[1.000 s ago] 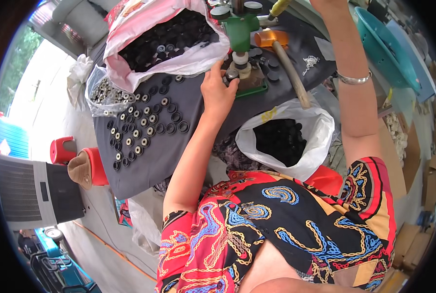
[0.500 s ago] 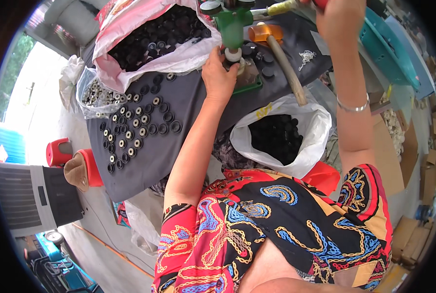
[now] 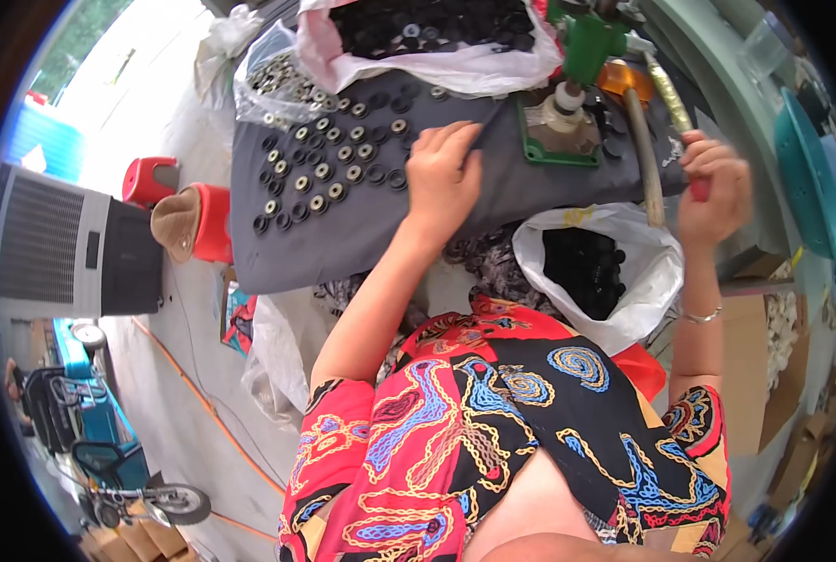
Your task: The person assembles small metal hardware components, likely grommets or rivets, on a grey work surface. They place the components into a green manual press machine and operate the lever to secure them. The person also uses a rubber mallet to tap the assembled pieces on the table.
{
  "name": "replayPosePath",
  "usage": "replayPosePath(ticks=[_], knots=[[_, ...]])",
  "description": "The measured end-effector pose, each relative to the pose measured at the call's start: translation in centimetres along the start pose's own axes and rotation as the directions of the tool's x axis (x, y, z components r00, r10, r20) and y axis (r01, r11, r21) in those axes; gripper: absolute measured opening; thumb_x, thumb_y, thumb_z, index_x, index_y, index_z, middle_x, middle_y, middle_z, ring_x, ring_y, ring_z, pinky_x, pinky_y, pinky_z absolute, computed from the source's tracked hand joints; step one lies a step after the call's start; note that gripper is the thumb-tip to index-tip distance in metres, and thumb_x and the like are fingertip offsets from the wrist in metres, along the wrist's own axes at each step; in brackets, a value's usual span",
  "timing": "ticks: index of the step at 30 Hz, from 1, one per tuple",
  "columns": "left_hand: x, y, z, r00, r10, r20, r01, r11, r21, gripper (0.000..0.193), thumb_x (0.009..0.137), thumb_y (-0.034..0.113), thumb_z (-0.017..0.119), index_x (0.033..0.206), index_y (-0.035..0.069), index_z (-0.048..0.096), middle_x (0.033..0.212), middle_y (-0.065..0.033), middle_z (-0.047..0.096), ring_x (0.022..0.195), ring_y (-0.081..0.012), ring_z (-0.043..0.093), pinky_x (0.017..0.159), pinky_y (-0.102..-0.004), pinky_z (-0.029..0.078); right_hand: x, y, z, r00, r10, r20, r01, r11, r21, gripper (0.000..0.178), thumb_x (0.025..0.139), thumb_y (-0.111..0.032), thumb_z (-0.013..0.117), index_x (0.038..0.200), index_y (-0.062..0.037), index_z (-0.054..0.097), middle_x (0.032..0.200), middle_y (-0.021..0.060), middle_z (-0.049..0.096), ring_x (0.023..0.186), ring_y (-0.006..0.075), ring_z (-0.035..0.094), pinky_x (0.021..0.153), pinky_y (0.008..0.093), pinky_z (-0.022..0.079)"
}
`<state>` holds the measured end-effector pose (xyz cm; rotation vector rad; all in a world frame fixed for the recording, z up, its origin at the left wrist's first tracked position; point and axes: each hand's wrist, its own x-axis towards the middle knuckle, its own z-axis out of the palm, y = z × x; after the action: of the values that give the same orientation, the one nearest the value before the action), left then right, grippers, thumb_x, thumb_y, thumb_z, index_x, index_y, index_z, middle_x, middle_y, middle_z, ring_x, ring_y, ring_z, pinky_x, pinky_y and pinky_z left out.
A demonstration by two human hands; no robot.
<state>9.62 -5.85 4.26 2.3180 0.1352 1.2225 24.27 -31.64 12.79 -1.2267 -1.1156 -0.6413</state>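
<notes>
My right hand (image 3: 715, 187) is wrapped round the red end of the lever (image 3: 671, 98) of a green hand press (image 3: 582, 56). Under its white-tipped ram, the press's base (image 3: 560, 148) stands on the grey cloth. My left hand (image 3: 444, 178) is over the cloth, between the press and a spread of black rings (image 3: 320, 171), several with metal bearings in them. Its fingers are curled together; what they hold, if anything, is hidden. A mallet with an orange head (image 3: 621, 77) and wooden handle (image 3: 645, 159) lies right of the press.
A white sack of black parts (image 3: 587, 328) sits open below the press. Another sack (image 3: 343, 70) of black parts lies behind the rings, beside a clear bag of small metal parts (image 3: 282, 84). Red stools (image 3: 214, 225) stand left of the grey-covered table (image 3: 277, 258).
My left hand has left the press ram and moved left toward the rings. My right hand has come down with the lever. The view has shifted, so the table sits farther right.
</notes>
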Motion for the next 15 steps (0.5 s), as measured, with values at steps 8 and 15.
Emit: replayPosePath(ticks=[8,15], knots=[[-7.0,-7.2,-12.4,0.978,-0.184,-0.097,0.208,0.828,0.52,0.026,0.077,0.002,0.062,0.101,0.001,0.07,0.106,-0.0155,0.069,0.097,-0.0338,0.062,0.089,-0.0424,0.048,10.0,1.5,-2.1,0.987,0.162,0.005,-0.161,0.986,-0.035,0.018,0.096,-0.001,0.044,0.08,0.0032,0.051,0.075,0.0126,0.054,0.071,0.0229,0.057,0.082,0.043,0.052],[-8.9,-9.5,-17.3,0.957,-0.256,-0.136,0.286,0.747,0.6,0.032,0.075,0.001,0.063,0.106,0.002,0.069,0.106,-0.012,0.07,0.094,-0.0301,0.061,0.088,-0.0403,0.049,14.8,3.3,-2.1,0.913,0.409,0.008,-0.398,0.884,0.244,0.02,0.094,-0.014,0.054,0.081,-0.001,0.046,0.076,0.0096,0.046,0.073,0.0216,0.047,0.087,0.0403,0.045]])
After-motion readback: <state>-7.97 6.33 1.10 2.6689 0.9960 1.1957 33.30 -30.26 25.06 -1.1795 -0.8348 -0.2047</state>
